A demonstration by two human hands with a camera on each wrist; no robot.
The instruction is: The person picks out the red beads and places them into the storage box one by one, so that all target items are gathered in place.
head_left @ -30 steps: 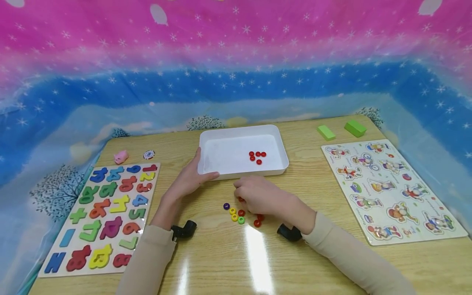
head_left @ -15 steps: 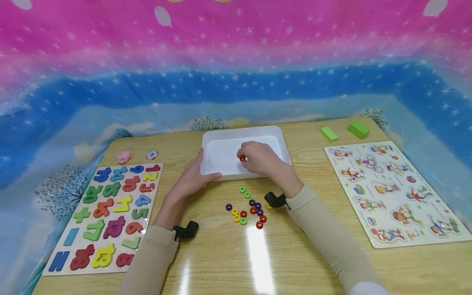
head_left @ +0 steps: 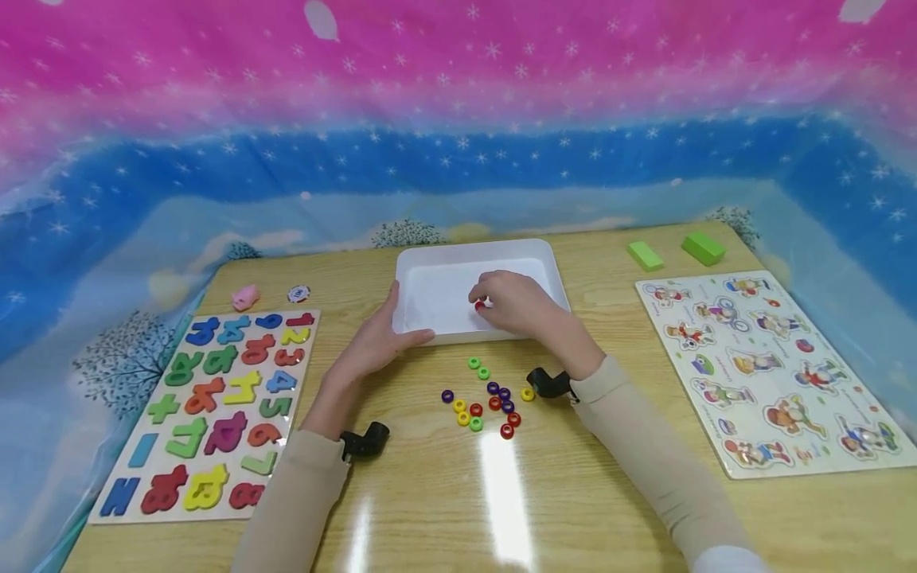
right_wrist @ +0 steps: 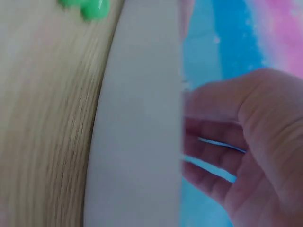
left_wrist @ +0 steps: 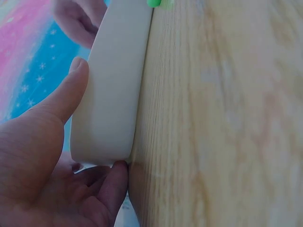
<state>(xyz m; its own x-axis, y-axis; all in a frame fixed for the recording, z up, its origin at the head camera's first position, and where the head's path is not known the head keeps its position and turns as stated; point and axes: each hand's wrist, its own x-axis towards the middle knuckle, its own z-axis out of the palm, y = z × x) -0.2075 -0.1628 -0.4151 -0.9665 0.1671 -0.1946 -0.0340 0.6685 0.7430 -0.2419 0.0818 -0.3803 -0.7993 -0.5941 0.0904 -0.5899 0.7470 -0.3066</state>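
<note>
A white rectangular tray (head_left: 437, 290) lies on the table. My left hand (head_left: 376, 341) holds its left front corner, with the thumb along the front wall and fingers curled at the end; the left wrist view shows this hand (left_wrist: 42, 146) close up. Reaching over the front rim, my right hand (head_left: 519, 304) pinches a small red ring bead (head_left: 479, 305) low inside the tray. In the right wrist view the tray's wall (right_wrist: 137, 118) hides that hand's fingertips and the bead. The right hand also covers most of the tray's right half in the head view.
Loose ring beads lie before the tray, among them yellow (head_left: 463, 419), green (head_left: 483, 373), purple (head_left: 447, 395) and red (head_left: 507, 431). A number puzzle board (head_left: 154, 434), pink pig (head_left: 245, 298) and chip (head_left: 298, 294) are left. A picture board (head_left: 777, 374) and green blocks (head_left: 704, 248) are right.
My right hand has gone from the beads on the table up into the tray with a red bead, then stayed there. My left hand keeps its hold on the tray corner.
</note>
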